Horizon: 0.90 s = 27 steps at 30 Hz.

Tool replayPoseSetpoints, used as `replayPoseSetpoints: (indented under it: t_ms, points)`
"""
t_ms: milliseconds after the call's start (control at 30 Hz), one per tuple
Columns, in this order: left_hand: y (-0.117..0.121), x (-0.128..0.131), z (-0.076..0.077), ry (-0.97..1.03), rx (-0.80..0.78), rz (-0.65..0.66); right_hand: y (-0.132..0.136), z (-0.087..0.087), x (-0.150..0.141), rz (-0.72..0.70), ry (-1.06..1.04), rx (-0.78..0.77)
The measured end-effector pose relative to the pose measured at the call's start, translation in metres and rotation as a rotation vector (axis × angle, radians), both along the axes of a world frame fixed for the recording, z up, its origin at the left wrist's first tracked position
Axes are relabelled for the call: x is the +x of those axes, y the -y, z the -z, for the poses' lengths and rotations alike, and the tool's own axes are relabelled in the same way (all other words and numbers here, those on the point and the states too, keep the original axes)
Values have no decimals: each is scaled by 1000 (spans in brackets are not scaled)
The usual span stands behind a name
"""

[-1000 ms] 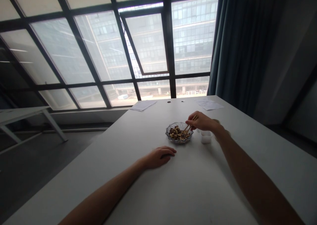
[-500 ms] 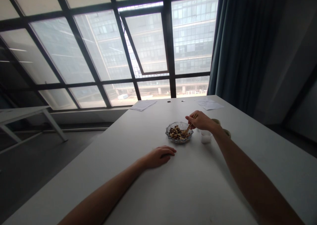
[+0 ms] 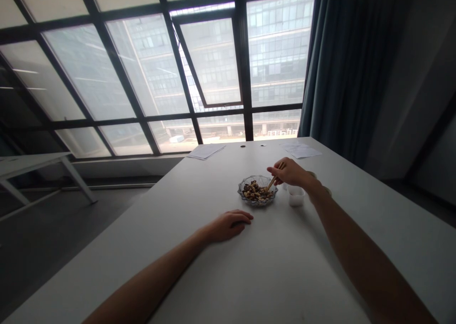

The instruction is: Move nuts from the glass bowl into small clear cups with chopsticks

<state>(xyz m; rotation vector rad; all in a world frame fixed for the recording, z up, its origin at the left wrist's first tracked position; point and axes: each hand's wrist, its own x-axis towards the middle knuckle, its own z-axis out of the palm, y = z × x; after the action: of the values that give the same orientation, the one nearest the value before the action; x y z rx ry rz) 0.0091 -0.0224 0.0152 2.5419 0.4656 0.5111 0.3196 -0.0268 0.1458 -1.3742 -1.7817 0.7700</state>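
Observation:
My right hand (image 3: pixel 289 171) is closed around a pair of chopsticks (image 3: pixel 273 181), held at a slant. Their tips reach down among the mixed nuts (image 3: pixel 254 191) in a scalloped clear glass bowl (image 3: pixel 241 195). Whether a nut sits between the tips is too small to tell. Resting on the table in front of the bowl, my left hand (image 3: pixel 231 224) holds nothing, its fingers loosely stretched out and apart from the glass. Beneath my right wrist stands a small white container (image 3: pixel 296 198), partly covered by the arm.
Greenish round containers (image 3: pixel 327 190) are mostly hidden behind my right forearm. Paper sheets lie at the far left (image 3: pixel 205 151) and far right (image 3: pixel 302 150) of the white table (image 3: pixel 249 267). Beyond its far edge are windows and a dark blue curtain (image 3: pixel 338 77).
My right hand and forearm have shifted slightly, hiding more of the greenish containers. The chopstick tips stay in the bowl, and my left hand keeps its place.

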Motion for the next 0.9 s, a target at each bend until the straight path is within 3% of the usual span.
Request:
replayPoseSetpoints:
  t_ms: [367, 667, 800, 900]
  points:
    - [1, 2, -2, 0, -2, -7, -4, 6, -2, 33, 82, 38]
    - [0, 2, 0, 4, -8, -7, -1, 0, 1, 103, 23, 56]
    - [0, 0, 2, 3, -4, -1, 3, -9, 9, 195, -98, 99]
    - [0, -3, 2, -3, -4, -3, 8, -17, 18, 352, -79, 197]
